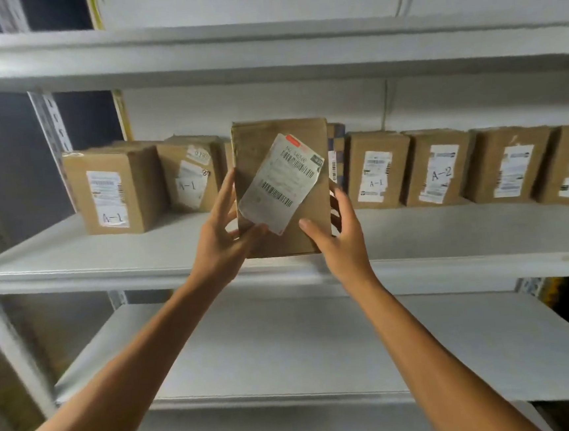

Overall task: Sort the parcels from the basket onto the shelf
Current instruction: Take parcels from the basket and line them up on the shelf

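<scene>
I hold a brown cardboard parcel [270,147] upright in front of the middle shelf board [73,254]; its white barcode label sits tilted on the front. My left hand [220,241] grips its lower left edge and my right hand [340,238] grips its lower right edge. A row of similar brown parcels stands at the back of that shelf: two marked A-1 on the left [116,192] [190,175], one marked A-1 [377,171] and one marked A-2 [439,167] on the right. The basket is out of view.
More labelled parcels [512,166] continue to the right edge. An upper shelf board [261,45] spans the top and a bare lower board [288,352] lies below my arms. White perforated uprights [53,122] frame the left side.
</scene>
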`<state>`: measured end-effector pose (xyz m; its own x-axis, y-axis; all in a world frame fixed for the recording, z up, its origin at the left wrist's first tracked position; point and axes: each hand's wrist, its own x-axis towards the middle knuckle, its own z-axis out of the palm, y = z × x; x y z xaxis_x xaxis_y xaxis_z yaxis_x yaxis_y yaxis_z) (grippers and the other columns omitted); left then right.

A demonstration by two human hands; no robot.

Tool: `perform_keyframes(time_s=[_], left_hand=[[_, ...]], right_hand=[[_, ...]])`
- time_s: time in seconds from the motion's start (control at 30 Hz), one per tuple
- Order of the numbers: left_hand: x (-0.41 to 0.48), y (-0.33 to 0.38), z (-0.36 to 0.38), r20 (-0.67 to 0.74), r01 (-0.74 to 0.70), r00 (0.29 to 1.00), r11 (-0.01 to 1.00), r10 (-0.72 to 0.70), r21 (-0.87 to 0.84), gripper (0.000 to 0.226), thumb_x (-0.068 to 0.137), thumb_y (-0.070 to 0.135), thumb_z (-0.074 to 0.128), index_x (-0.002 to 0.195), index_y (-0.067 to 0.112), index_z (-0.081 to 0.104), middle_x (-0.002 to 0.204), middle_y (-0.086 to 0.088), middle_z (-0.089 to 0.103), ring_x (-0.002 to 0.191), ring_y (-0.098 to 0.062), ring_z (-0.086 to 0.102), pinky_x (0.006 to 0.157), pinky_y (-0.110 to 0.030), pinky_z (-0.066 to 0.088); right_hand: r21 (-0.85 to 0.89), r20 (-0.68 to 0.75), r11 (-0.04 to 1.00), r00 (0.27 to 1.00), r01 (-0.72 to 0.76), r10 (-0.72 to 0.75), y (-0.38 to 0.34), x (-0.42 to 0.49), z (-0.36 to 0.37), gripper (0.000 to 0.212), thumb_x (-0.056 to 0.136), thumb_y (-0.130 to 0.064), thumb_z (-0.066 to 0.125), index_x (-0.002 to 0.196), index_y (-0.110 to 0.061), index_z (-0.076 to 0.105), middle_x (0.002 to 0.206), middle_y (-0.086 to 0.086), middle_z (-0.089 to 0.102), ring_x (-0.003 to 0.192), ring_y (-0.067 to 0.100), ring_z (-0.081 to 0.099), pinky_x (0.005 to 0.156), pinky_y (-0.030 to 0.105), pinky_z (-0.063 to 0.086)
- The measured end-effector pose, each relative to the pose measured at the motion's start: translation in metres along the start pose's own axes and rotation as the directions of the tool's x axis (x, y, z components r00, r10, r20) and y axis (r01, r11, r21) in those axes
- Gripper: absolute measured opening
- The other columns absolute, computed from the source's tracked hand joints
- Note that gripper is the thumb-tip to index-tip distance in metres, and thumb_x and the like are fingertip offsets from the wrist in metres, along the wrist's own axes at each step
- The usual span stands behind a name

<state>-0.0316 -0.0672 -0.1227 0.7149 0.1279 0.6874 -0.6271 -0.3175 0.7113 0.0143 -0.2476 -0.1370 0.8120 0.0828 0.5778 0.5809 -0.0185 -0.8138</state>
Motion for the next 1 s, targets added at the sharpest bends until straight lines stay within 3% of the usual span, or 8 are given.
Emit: perform_keyframes(time_s=[0.1, 0.23, 0.33, 0.43, 0.5, 0.57, 0.73, 1.0], left_hand=[[0.011, -0.030, -0.031, -0.031, 0.057, 0.998, 0.997, -0.056, 0.041, 0.088, 0.084, 0.002, 0.067, 0.144, 0.044, 0.018, 0.149, 0.018, 0.028, 0.130, -0.007, 0.036, 0.082, -0.012, 0.051], [0.029, -0.073, -0.064, -0.051, 0.123, 0.992, 0.982, -0.117, 0.145, 0.089, 0.083, 0.012, 0.070, 0.148, 0.038, 0.014, 0.140, 0.030, 0.030, 0.110, 0.017, 0.043, 0.075, -0.006, 0.048], [0.048, -0.098, -0.081, -0.077, 0.138, 0.989, 0.970, -0.125, 0.198, 0.088, 0.084, 0.015, 0.070, 0.144, 0.043, 0.013, 0.155, 0.007, 0.024, 0.126, -0.005, 0.042, 0.084, -0.009, 0.048], [0.065, -0.122, -0.100, -0.099, 0.170, 0.984, 0.942, -0.147, 0.291, 0.090, 0.085, 0.016, 0.069, 0.149, 0.040, 0.009, 0.157, 0.008, 0.023, 0.137, -0.022, 0.035, 0.098, -0.037, 0.047], [0.077, -0.136, -0.113, -0.116, 0.198, 0.979, 0.922, -0.168, 0.332, 0.095, 0.084, 0.009, 0.070, 0.151, 0.036, 0.009, 0.146, 0.020, 0.038, 0.123, -0.018, 0.053, 0.091, -0.044, 0.053], [0.088, -0.147, -0.123, -0.141, 0.211, 0.975, 0.904, -0.170, 0.372, 0.099, 0.080, 0.006, 0.073, 0.152, 0.034, 0.011, 0.131, 0.034, 0.044, 0.102, -0.009, 0.061, 0.080, -0.037, 0.057], [0.104, -0.166, -0.136, -0.126, 0.107, 0.992, 0.710, -0.025, 0.696, 0.100, 0.073, 0.003, 0.076, 0.152, 0.020, 0.017, 0.151, -0.014, 0.027, 0.136, -0.030, 0.034, 0.105, -0.039, 0.040], [0.115, -0.181, -0.148, -0.102, 0.142, 0.990, 0.615, -0.100, 0.776, 0.097, 0.081, 0.009, 0.069, 0.152, 0.020, 0.004, 0.138, -0.020, 0.033, 0.112, -0.040, 0.049, 0.087, -0.050, 0.050]], right_hand=[[-0.022, 0.054, 0.999, 0.998, -0.028, 0.029, 0.024, 0.023, 0.042, 0.070, 0.086, -0.026, 0.071, 0.143, -0.032, 0.032, 0.132, -0.012, 0.050, 0.113, -0.005, 0.050, 0.078, 0.004, 0.045], [-0.094, 0.121, 0.995, 0.991, -0.038, 0.049, 0.058, 0.057, 0.091, 0.069, 0.085, -0.022, 0.072, 0.142, -0.027, 0.034, 0.126, -0.009, 0.053, 0.105, -0.007, 0.050, 0.074, -0.003, 0.040], [-0.139, 0.176, 0.990, 0.984, -0.013, 0.038, 0.079, 0.085, 0.120, 0.069, 0.084, -0.020, 0.073, 0.140, -0.021, 0.032, 0.127, -0.001, 0.056, 0.112, 0.011, 0.056, 0.089, 0.019, 0.050], [-0.220, 0.225, 0.975, 0.972, -0.015, 0.066, 0.093, 0.109, 0.145, 0.077, 0.084, -0.025, 0.072, 0.145, -0.017, 0.026, 0.141, 0.007, 0.046, 0.125, 0.023, 0.048, 0.102, 0.043, 0.044], [-0.256, 0.261, 0.967, 0.962, -0.011, 0.080, 0.101, 0.126, 0.162, 0.083, 0.084, -0.028, 0.072, 0.149, -0.014, 0.022, 0.149, 0.008, 0.037, 0.133, 0.024, 0.040, 0.109, 0.043, 0.036], [-0.293, 0.278, 0.956, 0.957, 0.003, 0.083, 0.106, 0.138, 0.178, 0.088, 0.085, -0.030, 0.072, 0.151, -0.012, 0.017, 0.154, 0.008, 0.029, 0.139, 0.023, 0.031, 0.113, 0.033, 0.028], [-0.333, 0.254, 0.943, 0.964, 0.015, 0.074, 0.116, 0.146, 0.212, 0.089, 0.085, -0.027, 0.072, 0.151, -0.012, 0.015, 0.153, 0.008, 0.030, 0.135, 0.025, 0.035, 0.102, 0.027, 0.030], [-0.404, 0.149, 0.914, 0.984, -0.026, 0.093, 0.121, 0.148, 0.245, 0.088, 0.083, -0.025, 0.073, 0.150, -0.016, 0.016, 0.149, 0.010, 0.038, 0.121, 0.037, 0.051, 0.095, 0.040, 0.044]])
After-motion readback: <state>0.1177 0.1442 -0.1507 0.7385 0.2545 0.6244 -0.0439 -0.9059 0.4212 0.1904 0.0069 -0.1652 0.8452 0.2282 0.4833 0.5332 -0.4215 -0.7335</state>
